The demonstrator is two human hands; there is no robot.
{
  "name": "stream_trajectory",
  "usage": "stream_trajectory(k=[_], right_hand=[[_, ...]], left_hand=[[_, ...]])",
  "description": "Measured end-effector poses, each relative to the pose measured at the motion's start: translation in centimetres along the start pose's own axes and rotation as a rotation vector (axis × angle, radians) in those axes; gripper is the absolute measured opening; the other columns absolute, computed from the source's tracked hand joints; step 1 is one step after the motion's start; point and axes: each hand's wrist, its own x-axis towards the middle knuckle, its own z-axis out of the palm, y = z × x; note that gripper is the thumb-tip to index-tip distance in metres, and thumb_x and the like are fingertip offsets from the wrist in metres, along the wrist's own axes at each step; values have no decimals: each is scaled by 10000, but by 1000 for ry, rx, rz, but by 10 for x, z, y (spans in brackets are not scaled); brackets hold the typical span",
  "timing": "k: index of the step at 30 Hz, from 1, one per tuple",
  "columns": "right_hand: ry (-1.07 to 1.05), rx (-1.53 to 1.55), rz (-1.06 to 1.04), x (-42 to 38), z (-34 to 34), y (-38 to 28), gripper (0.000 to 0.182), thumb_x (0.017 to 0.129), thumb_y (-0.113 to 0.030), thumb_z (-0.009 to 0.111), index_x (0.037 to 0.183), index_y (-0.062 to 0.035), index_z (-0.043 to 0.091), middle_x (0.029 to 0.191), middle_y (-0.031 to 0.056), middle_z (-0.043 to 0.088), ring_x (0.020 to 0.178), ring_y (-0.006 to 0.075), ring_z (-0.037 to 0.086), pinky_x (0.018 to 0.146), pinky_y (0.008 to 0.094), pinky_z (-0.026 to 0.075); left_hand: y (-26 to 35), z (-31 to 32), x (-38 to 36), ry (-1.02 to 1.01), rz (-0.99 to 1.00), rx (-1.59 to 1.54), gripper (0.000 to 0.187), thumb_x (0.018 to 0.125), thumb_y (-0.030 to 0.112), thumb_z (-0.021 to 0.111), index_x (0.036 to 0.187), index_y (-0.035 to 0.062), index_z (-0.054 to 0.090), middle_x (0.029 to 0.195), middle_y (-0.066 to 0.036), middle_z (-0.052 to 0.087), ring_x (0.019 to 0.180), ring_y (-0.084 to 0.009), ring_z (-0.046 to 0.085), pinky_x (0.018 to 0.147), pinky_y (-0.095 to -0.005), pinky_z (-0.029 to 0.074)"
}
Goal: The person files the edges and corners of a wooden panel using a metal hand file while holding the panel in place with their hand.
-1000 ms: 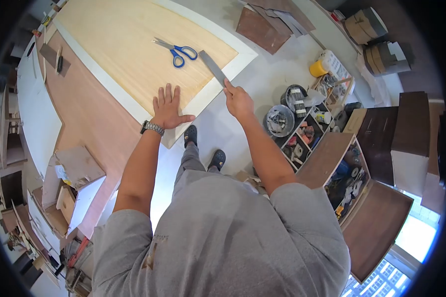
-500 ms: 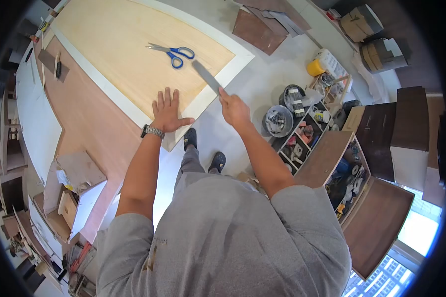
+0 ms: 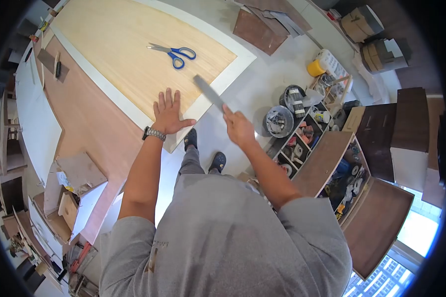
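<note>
My left hand [image 3: 167,113] lies flat on the near corner of a pale wood panel [image 3: 134,44] with a white border, fingers spread and a watch [image 3: 154,133] on the wrist. In my right hand [image 3: 239,127] is a long, flat grey file [image 3: 208,92], its blade angled across the panel's white right-hand edge. My fingers wrap its near end, hiding the grip. Blue-handled scissors [image 3: 175,53] rest on the panel beyond both hands, blades slightly apart and pointing left.
Right of me stands a compartmented tool box [image 3: 302,141] beside a bucket [image 3: 278,122]. Brown board offcuts [image 3: 260,30] lie on the floor ahead. To the left are a pinkish board [image 3: 91,106] with a dark-handled tool [image 3: 58,68] on it and an opened cardboard box [image 3: 82,171].
My right hand has moved a little toward me and to the right, drawing the file back with it. The left hand stays on the panel, and the scissors lie essentially as before.
</note>
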Motion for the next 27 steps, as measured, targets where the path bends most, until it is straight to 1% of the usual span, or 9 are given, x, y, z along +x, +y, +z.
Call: stream_trajectory(k=[3,6,9,12,13,16,20,22,27], right_hand=[[-10,98,-30,-28,8,0,399,1002,-336,559,1400,-362,562,876,129,600,815,357,641,745,468,526],[59,-2,-6,16,3,0,400,998,-339,568,1398,-331,573,884,139,608,805,358,639,745,464,529],[195,29,35,57,-7,22,385,1016,-373,510,1395,-345,569,946,109,625,850,337,656,789,476,543],[205,73,91,50,-26,38,390,1021,-372,502,1400,-317,568,946,127,628,846,345,652,787,472,537],[198,82,83,40,-34,36,390,1013,-348,531,1392,-274,585,899,142,626,829,348,647,777,462,527],[195,88,80,8,-27,45,388,1001,-320,569,1380,-245,602,839,146,618,806,346,640,761,451,519],[234,279,141,-18,-11,50,387,994,-307,588,1375,-244,610,806,140,609,794,339,636,753,442,518],[266,323,132,-21,-11,50,390,994,-310,587,1379,-258,605,819,131,611,791,334,635,747,441,519],[212,155,127,-13,-21,48,388,990,-320,593,1377,-303,603,862,107,619,796,319,642,734,444,526]], left_hand=[[0,1,0,16,-3,11,1334,683,806,676,1609,93,32,1659,-237,-55,1517,-457,-95,1185,-617,-15],[6,0,-3,40,-23,24,1319,696,795,674,1607,77,45,1659,-240,-41,1519,-454,-78,1185,-620,-3],[21,-3,5,99,-33,-9,1285,718,776,670,1602,59,76,1657,-247,-11,1523,-448,-57,1185,-626,9],[37,2,27,160,6,-87,1251,734,759,670,1598,49,108,1654,-255,12,1524,-448,-39,1182,-637,14],[43,0,34,168,0,-94,1245,734,757,672,1597,50,119,1652,-260,14,1524,-451,-35,1179,-642,15],[55,-8,46,151,-24,-104,1274,710,763,689,1600,59,109,1653,-261,5,1523,-452,-48,1172,-656,9],[71,-19,49,74,-100,-81,1318,672,752,725,1611,97,72,1663,-229,-38,1523,-439,-92,1174,-656,-11],[72,-15,52,71,-108,-73,1376,638,788,724,1610,100,34,1657,-245,-52,1516,-458,-102,1163,-671,-14],[69,-20,54,35,-92,-133,1384,649,798,715,1610,110,-5,1650,-253,-93,1506,-475,-126,1148,-690,-22]])
